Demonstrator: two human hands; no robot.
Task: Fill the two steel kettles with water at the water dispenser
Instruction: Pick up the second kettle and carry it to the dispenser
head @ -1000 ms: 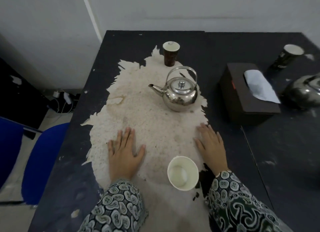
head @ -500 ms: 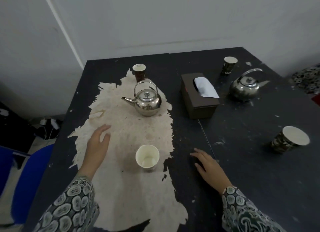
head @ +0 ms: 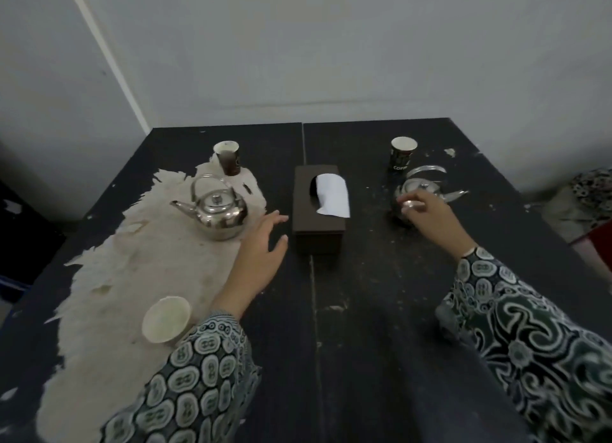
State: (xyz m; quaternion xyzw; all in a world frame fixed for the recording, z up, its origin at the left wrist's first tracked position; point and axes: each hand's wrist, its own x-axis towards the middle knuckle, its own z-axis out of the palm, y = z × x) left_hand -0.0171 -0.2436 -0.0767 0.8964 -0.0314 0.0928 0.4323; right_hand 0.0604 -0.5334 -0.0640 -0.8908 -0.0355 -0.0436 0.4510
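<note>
**Hands reached toward two kettles**

The left kettle (head: 221,212) stood on the desk's (head: 364,310) worn pale patch; the open, empty left hand (head: 260,254) hovered just beside it. The right kettle (head: 427,191) stood beyond the tissue box (head: 319,224), the right hand (head: 427,214) in front; grip unclear.

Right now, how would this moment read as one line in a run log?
phase: reaching | left hand: open, beside left kettle | right hand: at right kettle lid, grip unclear | both kettles on table
</note>
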